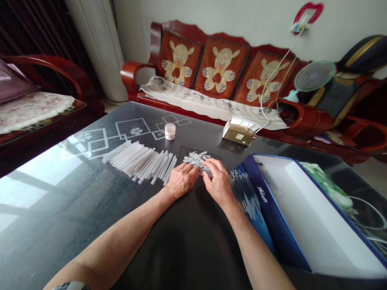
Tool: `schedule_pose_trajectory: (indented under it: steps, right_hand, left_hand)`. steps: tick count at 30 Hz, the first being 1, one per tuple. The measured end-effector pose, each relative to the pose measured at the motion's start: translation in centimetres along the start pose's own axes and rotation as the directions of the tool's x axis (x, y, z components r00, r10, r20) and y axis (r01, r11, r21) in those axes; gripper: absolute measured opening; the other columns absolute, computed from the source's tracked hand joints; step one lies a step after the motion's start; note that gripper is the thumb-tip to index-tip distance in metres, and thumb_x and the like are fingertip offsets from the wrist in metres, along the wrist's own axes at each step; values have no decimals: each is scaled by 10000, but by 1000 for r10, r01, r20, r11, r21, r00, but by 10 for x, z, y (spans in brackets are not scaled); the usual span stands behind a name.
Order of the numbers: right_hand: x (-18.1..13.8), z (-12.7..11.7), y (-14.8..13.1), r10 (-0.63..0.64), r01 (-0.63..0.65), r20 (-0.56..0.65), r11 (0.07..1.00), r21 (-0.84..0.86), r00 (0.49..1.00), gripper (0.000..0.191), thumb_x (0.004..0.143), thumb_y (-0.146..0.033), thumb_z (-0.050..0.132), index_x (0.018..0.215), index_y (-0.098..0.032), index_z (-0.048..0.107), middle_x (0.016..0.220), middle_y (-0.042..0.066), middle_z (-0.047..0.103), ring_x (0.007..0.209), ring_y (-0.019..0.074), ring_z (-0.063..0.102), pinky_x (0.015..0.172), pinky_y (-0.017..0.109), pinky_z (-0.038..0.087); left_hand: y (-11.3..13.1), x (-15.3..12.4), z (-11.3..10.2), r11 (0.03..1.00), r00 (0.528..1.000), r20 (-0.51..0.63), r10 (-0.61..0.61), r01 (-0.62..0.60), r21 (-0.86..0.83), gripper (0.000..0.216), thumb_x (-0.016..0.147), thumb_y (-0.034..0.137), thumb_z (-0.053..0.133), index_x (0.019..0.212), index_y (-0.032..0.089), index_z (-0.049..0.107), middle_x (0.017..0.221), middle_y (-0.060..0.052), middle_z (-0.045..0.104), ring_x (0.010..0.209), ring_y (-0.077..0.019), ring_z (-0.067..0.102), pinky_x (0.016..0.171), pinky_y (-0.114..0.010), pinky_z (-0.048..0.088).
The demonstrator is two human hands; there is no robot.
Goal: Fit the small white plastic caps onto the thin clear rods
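Small plastic pieces [196,157] are sitting in a loose heap on the dark, shiny bench [90,209], pretty much dead centre, with both hands right at the heap's near edge. Left hand [183,179] is palm down, fingers curled together with the tips tucked out of sight, so I honestly can't tell if they've got hold of a piece. Right hand [220,182] comes in from the other side, thumb and forefinger bent with a narrow gap between them, and again I can't tell whether anything is pinched in there. Just left of the heap there's a wide row of long whitish tubes [140,159], lying side by side at a slant. Behind those stands a little jar [169,131]. Tissue box [238,133] is further back on the right, with a tissue poking out the top. Over by the right forearm there's a bunch of thin rods [246,193], next to a big open blue box [272,209] with a white inside. Red wooden sofa [130,74] with bear cushions [219,68] across the back.
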State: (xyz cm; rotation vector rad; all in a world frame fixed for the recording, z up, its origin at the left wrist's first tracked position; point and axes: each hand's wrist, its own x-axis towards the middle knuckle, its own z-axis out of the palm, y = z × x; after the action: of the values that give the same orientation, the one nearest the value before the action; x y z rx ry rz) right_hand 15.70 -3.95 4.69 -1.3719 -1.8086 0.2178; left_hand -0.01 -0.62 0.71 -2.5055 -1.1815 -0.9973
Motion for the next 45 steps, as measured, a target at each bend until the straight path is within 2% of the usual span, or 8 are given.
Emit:
schedule_pose_trajectory:
  steps: [6, 12, 18, 23, 28, 40, 43, 45]
  right_hand:
    - [3, -40, -15, -18, 127, 311, 934, -333, 950, 253, 872, -132, 469, 966, -238, 679, 942, 73, 647, 834, 196, 621, 757, 297, 495]
    - [-4, -151, 60, 129, -113, -8, 836, -537, 992, 207, 803, -235, 532, 904, -219, 711, 982, 73, 655, 863, 208, 625, 829, 325, 487]
    - [-28, -224, 167, 690, -618, -200, 433, -656, 695, 216, 730, -233, 579, 831, -208, 767, 873, 100, 731, 853, 257, 665, 798, 373, 487]
    - [-36, -217, 195, 744, -660, -192, 404, -634, 640, 172, 702, -231, 588, 704, -230, 760, 822, 87, 749, 795, 245, 689, 753, 353, 510]
    - [-31, -201, 202, 742, -653, -146, 458, -603, 654, 292, 764, -314, 542, 908, -217, 777, 944, 69, 758, 884, 230, 695, 790, 297, 515]
    - [-11, -191, 183, 785, -634, -92, 419, -650, 613, 383, 813, -233, 481, 1095, -158, 729, 1126, 116, 710, 1039, 273, 661, 894, 324, 490]
    - [-2, -193, 166, 754, -641, -128, 442, -627, 645, 406, 835, -238, 462, 1148, -125, 695, 1175, 155, 682, 1084, 303, 639, 955, 379, 463]
    - [2, -186, 145, 655, -635, -195, 545, -548, 730, 390, 849, -270, 461, 1137, -143, 692, 1160, 147, 688, 1080, 295, 639, 969, 387, 456]
  left_hand:
    - [0, 0, -4, 989, 994, -69, 87, -94, -112, 326, 940, 346, 488, 1197, 173, 590, 997, -106, 661, 897, -223, 599, 807, -342, 464]
    - [-7, 1, 1, 988, 985, -173, -1, -26, -154, 442, 906, 240, 490, 1343, 183, 460, 1300, -158, 544, 1157, -299, 512, 961, -465, 412]
    - [-10, 0, 7, 983, 984, -176, 27, -58, -172, 385, 887, 167, 478, 1271, 178, 514, 1212, -131, 598, 1070, -257, 544, 925, -419, 434]
    - [-12, -2, 9, 983, 989, -134, 66, -88, -164, 296, 883, 151, 468, 1146, 198, 596, 1035, -96, 652, 889, -217, 566, 813, -371, 460]
    - [-10, -2, 9, 986, 994, -66, 86, -94, -137, 261, 896, 173, 452, 1073, 194, 643, 897, -84, 658, 803, -205, 564, 763, -348, 463]
    - [1, -4, 5, 988, 994, 15, 112, -109, -110, 294, 915, 192, 424, 1115, 182, 639, 789, -65, 637, 752, -196, 562, 740, -326, 434]
    - [5, -4, 6, 987, 992, 29, 126, -122, -108, 302, 920, 199, 420, 1134, 179, 632, 799, -65, 640, 755, -195, 570, 750, -328, 436]
    - [7, -4, 6, 987, 991, 40, 130, -125, -106, 303, 919, 198, 419, 1136, 173, 630, 797, -63, 639, 752, -195, 576, 749, -326, 440]
